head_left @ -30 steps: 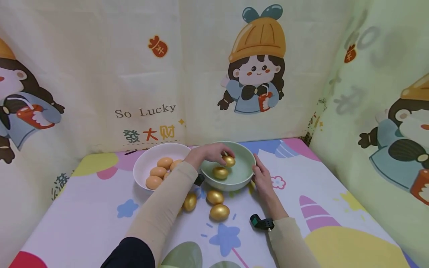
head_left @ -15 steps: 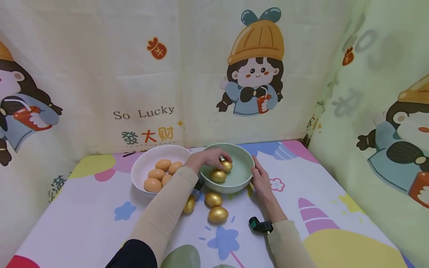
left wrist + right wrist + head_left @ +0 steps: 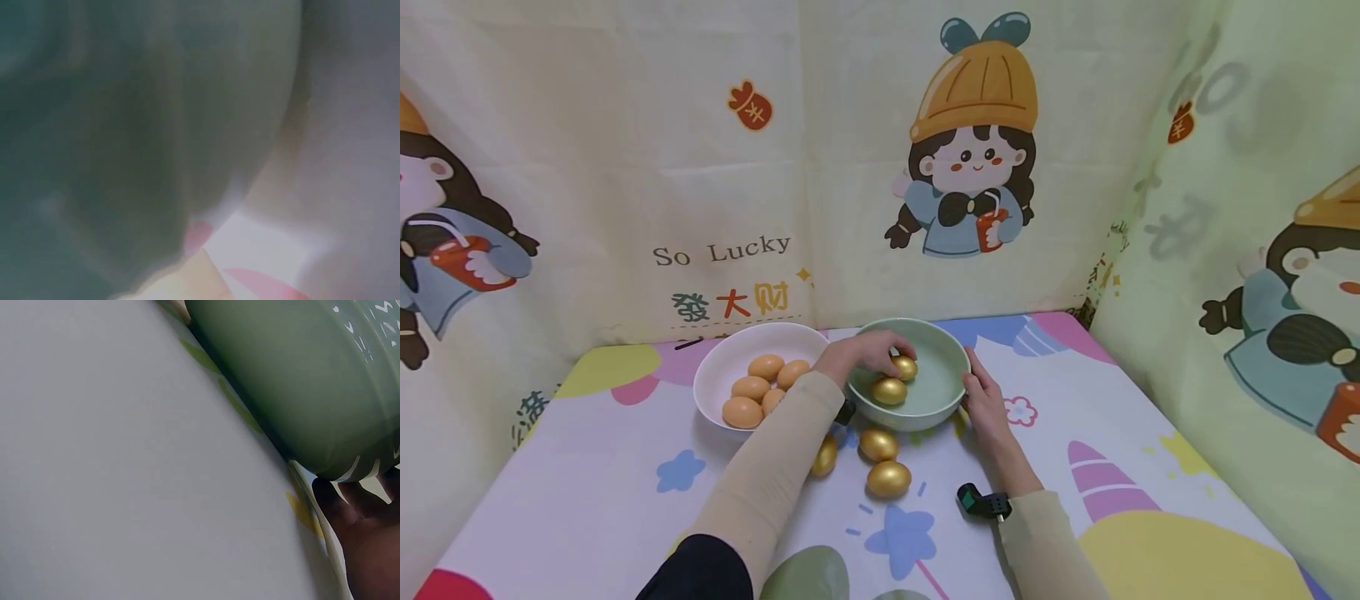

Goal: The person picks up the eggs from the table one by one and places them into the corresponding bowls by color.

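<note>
In the head view my left hand reaches over the near-left rim into the green bowl. Its curled fingers hold a shiny golden egg low inside the bowl. Another golden egg lies just in front of that one. On the right side, my right hand grips the bowl's rim and outer wall. Right wrist view: the fingers press against the green wall. The left wrist view is filled by the blurred bowl wall, and that hand's fingers cannot be made out there.
A white bowl with several brown eggs stands left of the green one. Two golden eggs, one farther and one nearer, lie on the patterned tablecloth in front. A third golden egg is partly behind the left sleeve.
The left hand and its golden egg have shifted slightly left and down inside the green bowl, closer to the other egg. The right hand keeps its hold on the rim.
</note>
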Demonstrator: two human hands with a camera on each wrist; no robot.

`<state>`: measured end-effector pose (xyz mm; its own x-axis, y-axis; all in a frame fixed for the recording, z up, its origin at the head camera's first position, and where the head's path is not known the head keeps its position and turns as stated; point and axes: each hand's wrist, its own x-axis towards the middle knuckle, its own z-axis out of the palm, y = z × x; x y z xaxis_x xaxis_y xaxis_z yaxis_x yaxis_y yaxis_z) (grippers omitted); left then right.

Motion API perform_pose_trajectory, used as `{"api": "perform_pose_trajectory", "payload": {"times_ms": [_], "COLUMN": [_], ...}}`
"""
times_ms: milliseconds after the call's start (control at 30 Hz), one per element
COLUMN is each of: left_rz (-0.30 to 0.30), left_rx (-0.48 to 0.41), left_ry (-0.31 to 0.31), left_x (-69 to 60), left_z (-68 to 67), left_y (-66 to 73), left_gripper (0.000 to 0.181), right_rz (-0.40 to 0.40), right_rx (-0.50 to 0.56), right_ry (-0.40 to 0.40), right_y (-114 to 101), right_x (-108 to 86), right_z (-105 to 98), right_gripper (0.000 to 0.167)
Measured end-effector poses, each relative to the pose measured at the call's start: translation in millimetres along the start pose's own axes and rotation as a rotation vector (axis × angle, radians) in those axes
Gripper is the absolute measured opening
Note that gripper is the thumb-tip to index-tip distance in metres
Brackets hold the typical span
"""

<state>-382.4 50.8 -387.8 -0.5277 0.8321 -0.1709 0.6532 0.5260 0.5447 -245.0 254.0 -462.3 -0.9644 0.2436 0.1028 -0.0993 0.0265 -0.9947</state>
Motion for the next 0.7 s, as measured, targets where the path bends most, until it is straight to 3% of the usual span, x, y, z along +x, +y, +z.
{"api": "perform_pose_trajectory", "payload": {"times_ms": [433, 700], "left_rz": [-0.016, 0.022], "left_rx": [-0.024, -0.03], "left_ry": [-0.031, 0.02], "left_x": [-5.8, -11.1], "left_z": [-2.9, -5.5], "left_y": [2.7, 7.2], "left_gripper": [0.043, 0.044], "right_rz": [0.025, 0.029], "right_rx": [0.012, 0.029], "right_ry": [-0.006, -0.007], "right_y": [1.0, -5.9], "right_x": [-0.5, -2.0], "right_z": [2.5, 1.7], "right_gripper": [0.053, 0.054]}}
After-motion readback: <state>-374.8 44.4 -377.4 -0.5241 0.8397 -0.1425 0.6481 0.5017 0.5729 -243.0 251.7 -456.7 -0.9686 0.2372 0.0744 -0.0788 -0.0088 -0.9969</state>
